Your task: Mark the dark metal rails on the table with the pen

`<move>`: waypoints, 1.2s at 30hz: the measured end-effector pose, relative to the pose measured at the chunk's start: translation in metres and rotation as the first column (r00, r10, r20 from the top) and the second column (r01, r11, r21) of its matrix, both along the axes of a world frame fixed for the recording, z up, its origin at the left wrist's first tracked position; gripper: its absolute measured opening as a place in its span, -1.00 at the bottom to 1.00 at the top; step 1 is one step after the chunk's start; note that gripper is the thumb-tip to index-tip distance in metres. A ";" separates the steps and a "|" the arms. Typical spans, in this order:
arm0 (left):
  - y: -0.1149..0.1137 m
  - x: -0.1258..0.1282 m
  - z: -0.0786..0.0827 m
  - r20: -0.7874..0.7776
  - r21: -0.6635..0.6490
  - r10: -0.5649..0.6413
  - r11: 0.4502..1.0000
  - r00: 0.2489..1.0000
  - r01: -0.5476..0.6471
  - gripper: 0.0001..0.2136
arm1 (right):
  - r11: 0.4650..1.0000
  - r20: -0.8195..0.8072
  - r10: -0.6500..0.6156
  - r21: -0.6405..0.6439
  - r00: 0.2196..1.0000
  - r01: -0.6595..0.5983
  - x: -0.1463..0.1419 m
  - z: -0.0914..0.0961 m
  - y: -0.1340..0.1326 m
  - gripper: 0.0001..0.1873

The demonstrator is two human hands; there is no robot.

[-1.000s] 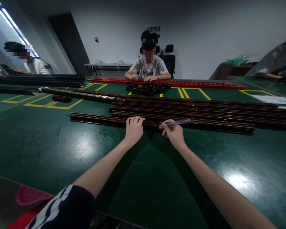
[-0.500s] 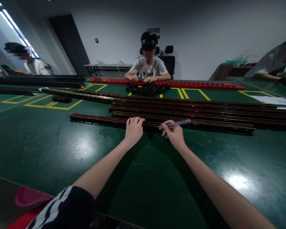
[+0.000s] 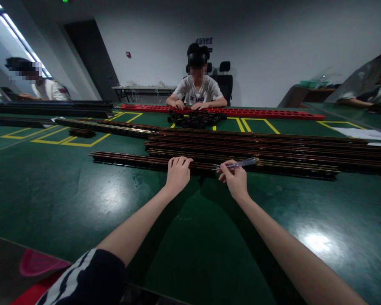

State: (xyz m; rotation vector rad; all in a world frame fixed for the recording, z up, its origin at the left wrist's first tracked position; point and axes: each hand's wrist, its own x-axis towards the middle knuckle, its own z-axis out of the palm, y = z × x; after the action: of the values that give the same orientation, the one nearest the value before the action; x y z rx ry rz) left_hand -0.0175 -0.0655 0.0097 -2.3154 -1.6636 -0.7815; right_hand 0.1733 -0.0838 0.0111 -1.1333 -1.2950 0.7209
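Note:
A long, dark, narrow rail (image 3: 129, 161) with reddish edges lies crosswise on the green table in front of me. My left hand (image 3: 178, 177) grips it near its middle, fingers curled over the top and far edge. In my right hand (image 3: 236, 183) is a slim screwdriver (image 3: 246, 162) with a clear handle, pinched between thumb and fingers. Its handle end points right and slightly up; its thin metal tip points left, close over the rail. Whether the tip touches the rail I cannot tell. My fingers hide parts of the rail.
Several similar dark rails (image 3: 273, 148) are stacked just behind. A short dark piece (image 3: 82, 133) lies left of them. Across the table (image 3: 114, 212), a person (image 3: 198, 89) rests both hands by a red slotted rail (image 3: 273, 112) and a black pile (image 3: 195, 120). Papers (image 3: 366, 133) lie right.
My right hand and the screwdriver have shifted slightly right along the rail. My left hand has stayed in place, and the rail looks unmoved.

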 end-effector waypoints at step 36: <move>0.004 -0.004 -0.003 0.018 0.032 -0.045 0.999 0.999 0.044 -0.69 | 0.969 0.198 -0.169 0.210 0.965 0.127 -0.001 0.001 -0.008 -0.74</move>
State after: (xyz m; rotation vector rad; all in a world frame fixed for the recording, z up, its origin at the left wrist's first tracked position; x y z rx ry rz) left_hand -0.0216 -0.0616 0.0064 -2.3385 -1.6009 -0.8349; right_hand 0.1726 -0.0914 0.0116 -1.1559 -1.4105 0.3574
